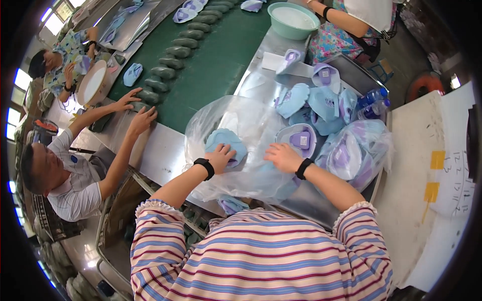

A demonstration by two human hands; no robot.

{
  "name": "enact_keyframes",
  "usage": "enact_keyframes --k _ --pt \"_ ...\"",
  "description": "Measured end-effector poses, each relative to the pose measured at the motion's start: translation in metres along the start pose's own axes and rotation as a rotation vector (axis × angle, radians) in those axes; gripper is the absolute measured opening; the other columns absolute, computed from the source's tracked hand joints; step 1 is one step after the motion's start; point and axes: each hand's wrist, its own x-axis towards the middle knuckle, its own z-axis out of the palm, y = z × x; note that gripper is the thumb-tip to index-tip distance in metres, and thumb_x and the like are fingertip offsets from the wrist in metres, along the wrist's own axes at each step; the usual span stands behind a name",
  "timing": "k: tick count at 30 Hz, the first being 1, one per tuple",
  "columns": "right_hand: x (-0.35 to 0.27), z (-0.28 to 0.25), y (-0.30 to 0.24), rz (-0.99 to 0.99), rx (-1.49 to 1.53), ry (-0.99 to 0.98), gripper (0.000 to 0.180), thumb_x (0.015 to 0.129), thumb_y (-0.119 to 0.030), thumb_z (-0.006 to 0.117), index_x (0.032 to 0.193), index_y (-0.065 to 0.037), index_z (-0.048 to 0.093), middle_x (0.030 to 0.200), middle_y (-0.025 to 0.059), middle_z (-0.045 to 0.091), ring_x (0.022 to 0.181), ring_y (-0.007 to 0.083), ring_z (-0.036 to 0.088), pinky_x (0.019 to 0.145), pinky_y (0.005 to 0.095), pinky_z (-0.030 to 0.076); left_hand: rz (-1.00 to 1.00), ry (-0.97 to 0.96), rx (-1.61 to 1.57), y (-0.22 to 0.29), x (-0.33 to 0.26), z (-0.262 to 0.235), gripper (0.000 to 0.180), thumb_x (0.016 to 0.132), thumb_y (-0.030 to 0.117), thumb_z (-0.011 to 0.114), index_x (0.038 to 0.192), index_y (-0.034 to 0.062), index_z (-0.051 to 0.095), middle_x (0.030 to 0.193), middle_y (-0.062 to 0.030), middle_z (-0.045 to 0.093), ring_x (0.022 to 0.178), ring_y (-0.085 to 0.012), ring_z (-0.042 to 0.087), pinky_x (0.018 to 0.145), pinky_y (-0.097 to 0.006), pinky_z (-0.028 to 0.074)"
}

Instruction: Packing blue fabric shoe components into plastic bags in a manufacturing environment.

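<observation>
A large clear plastic bag [201, 120] lies spread on the metal tabletop in front of me. My left hand [221, 158] has its fingers curled over a light blue shoe upper [225, 138] with a purple part, at the bag. My right hand [284, 158] is bent at the bag's right side, its fingers closed on the thin plastic. Just beyond that hand sits an upper with a purple inside and a white label [302, 141]. More blue and purple uppers [325, 108] are heaped behind it. A filled clear bag of uppers [346, 155] stands to the right.
A green conveyor belt [216, 70] carries a row of dark green shoe lasts [179, 52]. At left a co-worker [70, 175] touches the nearest lasts; others work farther off. A green basin [293, 22] stands at the far edge. Blue-capped bottles [372, 103] sit by the heap.
</observation>
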Motion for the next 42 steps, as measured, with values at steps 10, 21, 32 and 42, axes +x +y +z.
enact_keyframes --k 10,21,32,42 --pt "0.017 -0.014 0.024 0.363 -0.678 0.275 0.019 0.079 -0.015 0.049 0.091 -0.008 0.061 0.102 0.0128 0.053 0.116 0.031 0.038 0.092 0.0565 0.028 -0.473 0.435 -0.568 -0.045 -0.038 0.027 0.079 0.067 0.034 0.07 0.126 -0.0035 0.034 0.132 -0.0253 0.032 0.128 -0.0369 0.023 0.098 -0.04 0.034" --pt "-0.034 0.024 -0.02 0.241 -0.287 -0.557 0.052 0.069 -0.038 0.069 0.104 -0.004 0.051 0.098 0.0155 0.055 0.087 0.0304 0.059 0.073 0.0399 0.049 -0.208 0.289 -0.311 0.003 -0.013 0.0 0.042 0.066 0.011 0.061 0.107 0.0144 0.057 0.101 -0.0152 0.052 0.089 -0.0321 0.054 0.079 -0.038 0.046" --pt "-0.055 0.01 -0.056 0.031 -0.033 -0.601 0.033 0.078 -0.03 0.056 0.107 -0.015 0.055 0.102 0.012 0.055 0.093 0.0303 0.056 0.076 0.0403 0.047 0.133 0.653 -1.046 0.076 0.087 -0.168 0.036 0.068 0.015 0.059 0.102 0.0038 0.06 0.079 -0.0148 0.06 0.071 -0.0233 0.059 0.069 -0.032 0.047" --pt "-0.083 0.011 -0.026 0.192 -0.066 -0.59 0.026 0.075 -0.015 0.055 0.099 -0.005 0.056 0.092 0.0166 0.061 0.08 0.0319 0.06 0.066 0.0403 0.048 0.514 0.135 -0.297 0.107 0.065 -0.047 0.046 0.078 0.035 0.059 0.111 0.0045 0.051 0.102 -0.0176 0.058 0.097 -0.0349 0.054 0.085 -0.041 0.043"
